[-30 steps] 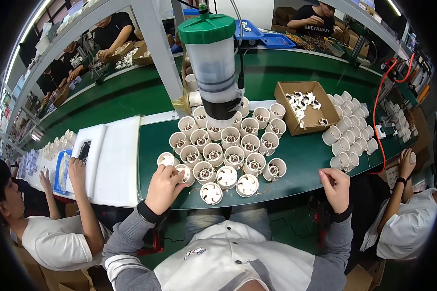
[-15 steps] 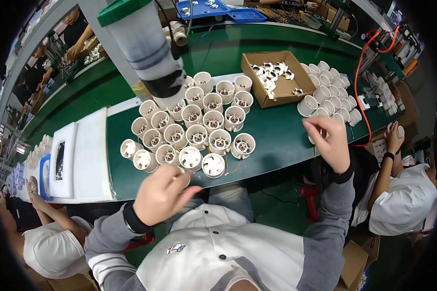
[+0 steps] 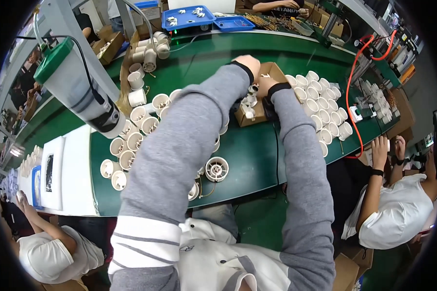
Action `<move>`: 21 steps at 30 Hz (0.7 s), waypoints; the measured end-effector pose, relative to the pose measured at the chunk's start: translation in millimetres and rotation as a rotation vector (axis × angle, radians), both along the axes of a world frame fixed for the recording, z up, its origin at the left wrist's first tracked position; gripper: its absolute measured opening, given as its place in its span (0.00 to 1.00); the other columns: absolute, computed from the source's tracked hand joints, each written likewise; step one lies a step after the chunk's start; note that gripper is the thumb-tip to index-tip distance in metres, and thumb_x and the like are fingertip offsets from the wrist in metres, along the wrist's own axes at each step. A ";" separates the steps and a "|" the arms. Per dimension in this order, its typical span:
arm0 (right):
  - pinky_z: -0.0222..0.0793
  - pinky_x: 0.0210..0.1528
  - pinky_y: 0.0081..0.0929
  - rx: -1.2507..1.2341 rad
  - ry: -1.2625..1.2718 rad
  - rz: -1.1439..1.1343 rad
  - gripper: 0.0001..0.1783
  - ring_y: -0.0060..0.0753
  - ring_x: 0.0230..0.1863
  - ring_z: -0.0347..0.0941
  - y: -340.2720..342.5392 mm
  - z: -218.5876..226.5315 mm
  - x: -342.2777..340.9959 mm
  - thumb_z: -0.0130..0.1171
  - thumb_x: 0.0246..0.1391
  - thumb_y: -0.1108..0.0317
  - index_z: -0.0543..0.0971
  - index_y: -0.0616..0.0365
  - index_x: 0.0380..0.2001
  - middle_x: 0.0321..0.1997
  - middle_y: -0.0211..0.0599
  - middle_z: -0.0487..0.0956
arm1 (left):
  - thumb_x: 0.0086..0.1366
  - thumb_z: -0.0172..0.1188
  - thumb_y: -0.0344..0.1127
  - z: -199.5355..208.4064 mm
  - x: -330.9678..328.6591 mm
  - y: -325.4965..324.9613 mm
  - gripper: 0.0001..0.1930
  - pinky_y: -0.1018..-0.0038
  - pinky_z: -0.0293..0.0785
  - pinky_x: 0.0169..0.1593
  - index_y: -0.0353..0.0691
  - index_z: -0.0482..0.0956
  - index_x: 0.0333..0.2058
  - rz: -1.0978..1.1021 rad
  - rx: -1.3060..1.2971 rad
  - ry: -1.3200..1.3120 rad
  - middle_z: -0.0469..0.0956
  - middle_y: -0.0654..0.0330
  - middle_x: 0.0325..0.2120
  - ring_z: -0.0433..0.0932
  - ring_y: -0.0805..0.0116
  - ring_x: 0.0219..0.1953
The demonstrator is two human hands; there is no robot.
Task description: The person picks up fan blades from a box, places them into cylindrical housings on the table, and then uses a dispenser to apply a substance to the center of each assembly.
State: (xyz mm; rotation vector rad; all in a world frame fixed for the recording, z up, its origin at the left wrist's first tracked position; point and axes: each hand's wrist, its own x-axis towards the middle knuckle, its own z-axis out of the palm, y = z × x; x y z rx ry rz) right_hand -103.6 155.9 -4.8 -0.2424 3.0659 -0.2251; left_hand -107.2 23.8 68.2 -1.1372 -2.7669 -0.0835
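Both arms reach forward over the green workbench to a cardboard box (image 3: 275, 72) that holds white bladed fan wheels (image 3: 249, 101). My left hand (image 3: 248, 65) is at the box's far left side, its fingers hidden behind the wrist. Just right of it, my right hand (image 3: 265, 86) dips into the box, a small white piece showing beside it; its fingertips are hidden. Under my left sleeve stand many white round cups (image 3: 149, 125), partly covered. Apart from them, near the bench's front edge, is a cup with a spoked inside (image 3: 217, 169).
More white cups (image 3: 324, 104) crowd the bench right of the box, beside a red hose (image 3: 357, 92). A clear canister with a green lid (image 3: 80, 87) hangs at left. White foam sheets (image 3: 77, 169) lie left. A black cord (image 3: 277, 155) crosses the bench. Co-workers sit on both sides.
Both hands have moved from above the near bench forward to the box. My left arm now covers much of the cup group. The view has shifted, and the canister appears lower and further left.
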 end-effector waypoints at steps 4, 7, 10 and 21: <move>0.66 0.42 0.32 0.028 -0.078 -0.044 0.20 0.44 0.38 0.71 14.3 -14.5 -4.4 0.57 0.28 0.68 0.76 0.57 0.33 0.35 0.47 0.75 | 0.47 0.55 0.35 -40.0 -17.4 31.8 0.12 0.67 0.71 0.38 0.37 0.77 0.30 0.034 -0.152 -0.201 0.75 0.48 0.31 0.74 0.55 0.35; 0.66 0.41 0.31 0.028 -0.077 -0.048 0.21 0.43 0.38 0.71 19.8 -16.9 -12.3 0.58 0.28 0.67 0.75 0.58 0.33 0.34 0.47 0.75 | 0.47 0.57 0.40 -44.3 -39.4 35.8 0.17 0.64 0.70 0.41 0.40 0.75 0.37 0.076 -0.318 -0.345 0.72 0.53 0.39 0.73 0.58 0.40; 0.67 0.40 0.31 -0.020 -0.115 -0.024 0.21 0.42 0.37 0.71 10.3 -5.8 -4.5 0.57 0.28 0.67 0.75 0.57 0.34 0.33 0.48 0.75 | 0.47 0.58 0.42 -47.6 -48.2 28.3 0.20 0.62 0.70 0.43 0.42 0.74 0.40 0.111 -0.455 -0.422 0.70 0.55 0.43 0.72 0.59 0.42; 0.68 0.34 0.25 -0.478 0.063 -0.410 0.17 0.37 0.31 0.73 49.8 5.3 6.4 0.57 0.32 0.66 0.73 0.58 0.31 0.32 0.43 0.75 | 0.39 0.60 0.41 -18.6 -24.4 25.3 0.17 0.68 0.72 0.37 0.35 0.77 0.26 0.039 -0.100 -0.092 0.75 0.48 0.30 0.75 0.56 0.32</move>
